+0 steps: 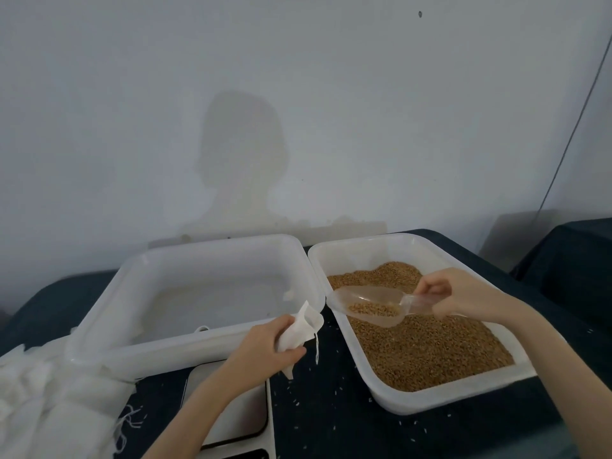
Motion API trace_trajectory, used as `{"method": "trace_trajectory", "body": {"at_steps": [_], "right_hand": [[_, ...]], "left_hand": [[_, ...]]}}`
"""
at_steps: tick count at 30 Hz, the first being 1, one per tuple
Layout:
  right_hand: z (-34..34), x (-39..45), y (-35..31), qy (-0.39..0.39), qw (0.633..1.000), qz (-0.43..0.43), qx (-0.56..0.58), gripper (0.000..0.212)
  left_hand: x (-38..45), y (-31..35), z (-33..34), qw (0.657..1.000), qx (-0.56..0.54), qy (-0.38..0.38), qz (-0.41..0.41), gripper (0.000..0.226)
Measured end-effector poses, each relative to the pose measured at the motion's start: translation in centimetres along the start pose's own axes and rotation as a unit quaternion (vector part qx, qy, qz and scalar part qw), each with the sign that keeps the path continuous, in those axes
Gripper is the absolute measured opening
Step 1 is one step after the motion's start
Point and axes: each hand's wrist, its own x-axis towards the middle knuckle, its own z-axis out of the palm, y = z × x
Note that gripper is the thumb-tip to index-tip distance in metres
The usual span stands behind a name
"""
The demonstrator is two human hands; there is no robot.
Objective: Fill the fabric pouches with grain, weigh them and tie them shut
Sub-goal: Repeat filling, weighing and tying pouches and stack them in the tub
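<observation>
My left hand [270, 342] grips a small white fabric pouch [303, 327] with its mouth open toward the right, a drawstring dangling below it. My right hand [453, 293] holds the handle of a clear plastic scoop [367, 304] that carries some brown grain. The scoop hovers over the left end of the white tub [463, 397] filled with grain [430, 352], its tip a short way from the pouch mouth. A kitchen scale [245, 415] lies under my left forearm.
A large white tub [109, 356] sits on the left, with what looks like one pouch inside. A heap of white fabric pouches [39, 402] lies at the lower left. Spilled grains dot the dark tablecloth [331, 409]. A wall stands close behind.
</observation>
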Motion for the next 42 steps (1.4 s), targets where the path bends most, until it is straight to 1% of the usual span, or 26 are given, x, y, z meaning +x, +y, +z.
{"method": "trace_trajectory", "body": {"at_steps": [4,10,14,21,28,30,32,34,36,38,40,42], "right_hand": [[0.3,0.0,-1.7,-0.031,0.999,-0.035,-0.012,0.034],[0.6,-0.4,-3.9,-0.038,0.998,-0.051,-0.022,0.036],[0.9,-0.5,-5.0,-0.031,0.997,-0.057,-0.038,0.042],[1.6,-0.8,-7.3,-0.032,0.996,-0.07,-0.05,0.042],[2.2,-0.2,-9.0,-0.011,0.993,-0.047,-0.112,0.044],[2.3,0.0,-10.1,-0.007,0.988,-0.046,-0.148,0.046],[2.3,0.1,-11.3,0.023,0.975,-0.047,-0.216,0.047],[2.5,0.1,-12.9,0.075,0.949,-0.074,-0.298,0.046],[2.7,0.1,-14.4,0.122,0.91,-0.115,-0.379,0.042],[2.7,0.1,-15.6,0.159,0.872,-0.137,-0.442,0.039],[2.8,0.2,-16.4,0.184,0.848,-0.151,-0.474,0.04],[3.0,0.4,-17.0,0.193,0.832,-0.156,-0.497,0.044]], "left_hand": [[-0.2,0.0,-0.3,1.0,0.011,-0.005,-0.006,0.027],[-0.5,0.0,-0.8,0.998,0.057,0.002,0.004,0.028],[-0.7,0.0,-0.9,0.997,0.082,-0.007,0.005,0.036],[-0.9,0.8,-0.8,0.995,0.101,-0.005,0.028,0.043],[-1.2,0.9,-0.6,0.99,0.133,0.007,0.039,0.035],[-1.1,0.9,-0.2,0.99,0.134,0.015,0.032,0.041],[-0.9,0.6,0.3,0.99,0.14,0.032,0.017,0.052],[-0.7,0.3,0.8,0.991,0.123,0.047,-0.003,0.057],[-0.4,0.2,1.2,0.994,0.089,0.06,-0.019,0.055],[-0.1,0.1,1.5,0.994,0.065,0.081,-0.028,0.048],[0.2,0.1,1.8,0.993,0.05,0.099,-0.038,0.047],[0.4,0.2,2.0,0.992,0.041,0.112,-0.041,0.05]]}}
